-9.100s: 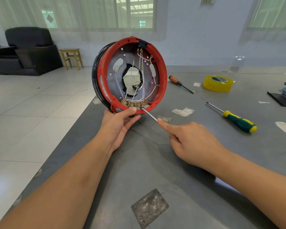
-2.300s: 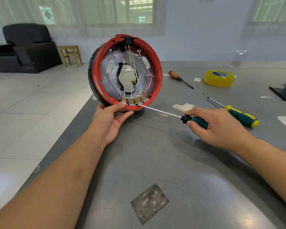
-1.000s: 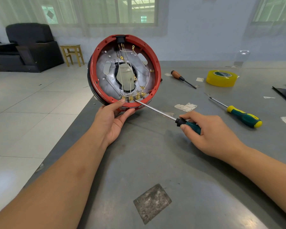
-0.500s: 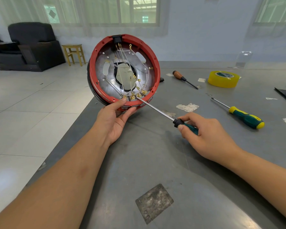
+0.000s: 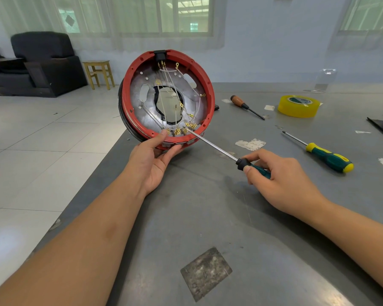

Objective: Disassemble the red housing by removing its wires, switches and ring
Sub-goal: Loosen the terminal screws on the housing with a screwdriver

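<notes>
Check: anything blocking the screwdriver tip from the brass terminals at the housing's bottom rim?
Nothing visible. The screwdriver shaft runs clear from the right hand to the brass terminals; the left hand thumb sits beside them.

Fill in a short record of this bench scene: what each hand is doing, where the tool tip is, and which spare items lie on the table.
left hand: props up the red housing
right hand: grips a screwdriver
tool tip: at the brass terminals near the lower rim
spare items: green-and-yellow screwdriver, wooden-handled screwdriver, yellow tape roll
surface: grey table
</notes>
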Demonstrator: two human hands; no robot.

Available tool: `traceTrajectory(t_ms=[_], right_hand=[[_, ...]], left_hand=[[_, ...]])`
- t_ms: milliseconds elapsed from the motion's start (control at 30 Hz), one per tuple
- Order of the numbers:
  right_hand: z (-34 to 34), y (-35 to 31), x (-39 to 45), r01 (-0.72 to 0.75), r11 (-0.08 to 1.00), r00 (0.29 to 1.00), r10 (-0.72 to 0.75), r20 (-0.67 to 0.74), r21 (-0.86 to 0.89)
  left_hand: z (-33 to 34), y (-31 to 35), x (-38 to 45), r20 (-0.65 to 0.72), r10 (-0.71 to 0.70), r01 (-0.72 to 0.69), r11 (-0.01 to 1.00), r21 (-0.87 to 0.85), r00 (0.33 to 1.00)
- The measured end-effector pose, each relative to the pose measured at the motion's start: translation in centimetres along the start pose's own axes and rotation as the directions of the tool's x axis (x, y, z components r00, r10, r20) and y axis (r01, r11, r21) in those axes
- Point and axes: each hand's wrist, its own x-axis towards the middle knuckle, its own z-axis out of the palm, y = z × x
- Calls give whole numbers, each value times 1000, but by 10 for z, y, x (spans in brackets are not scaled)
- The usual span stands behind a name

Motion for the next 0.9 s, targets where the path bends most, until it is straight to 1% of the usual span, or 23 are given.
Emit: traceTrajectory(t_ms=[100,233,333,500,633,767,833,900], right_hand=[[-2,0,-1,27,1000,999,-27,-26,-2],[-1,1,-2,98,993,995,-98,6,-71],[-1,5,0,126,987,992,-126,2,-103],[-3,11,2,162,982,986,-165,-16,-92],[-6,13,5,174,980,984,-175,-9,-94],[-9,16,8,166,983,986,-167,-3,-81],[-10,17,9,170,982,985,-171,5,-79],[-11,18,9,180,980,984,-180,7,-83]], left_hand=[[0,-1,1,3,10,-10,999,36,1000],[-1,-2,2,21,34,-35,998,61,999],[0,-3,2,31,35,-38,995,88,999],[3,-3,2,15,40,-42,988,148,999],[0,5,3,14,8,-11,962,274,1000],[-1,17,3,29,-29,13,898,440,999],[-1,20,3,18,-48,33,883,468,999],[-2,23,3,13,-56,45,894,446,998]])
